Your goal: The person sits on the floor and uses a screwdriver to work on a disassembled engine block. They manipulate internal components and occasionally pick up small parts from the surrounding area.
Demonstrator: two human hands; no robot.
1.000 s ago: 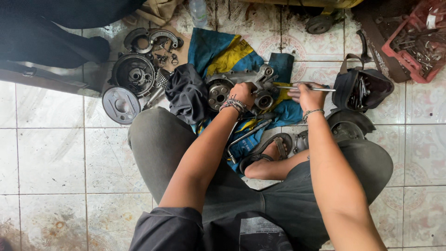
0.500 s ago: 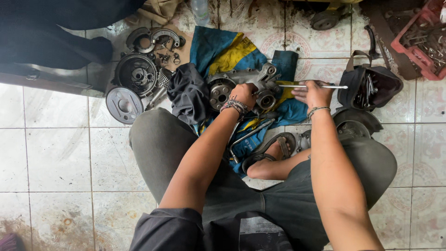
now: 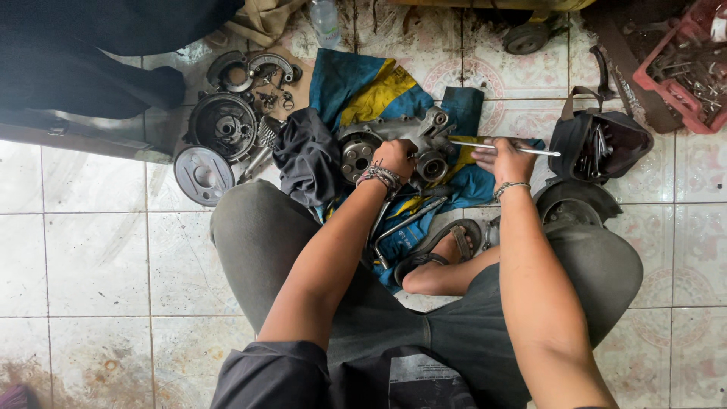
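I squat on a tiled floor above a grey metal engine casing (image 3: 394,135) that lies on a blue and yellow cloth (image 3: 363,87). My left hand (image 3: 394,157) rests on the casing's middle and grips it. My right hand (image 3: 506,160) holds a long thin metal rod tool (image 3: 522,149) level, with its tip at the casing's right end near a round bearing hole (image 3: 432,165). A dark grey rag (image 3: 307,155) lies bunched to the left of the casing.
Round metal parts lie at the left: a drum (image 3: 223,125), a disc cover (image 3: 201,174) and brake shoes (image 3: 250,68). A black tool bag (image 3: 598,140) stands at the right, a red crate (image 3: 685,64) at the far right. Wrenches (image 3: 401,223) lie by my sandalled foot (image 3: 439,250).
Both hands stay on the casing and the rod; they have barely moved. The head camera has shifted a little.
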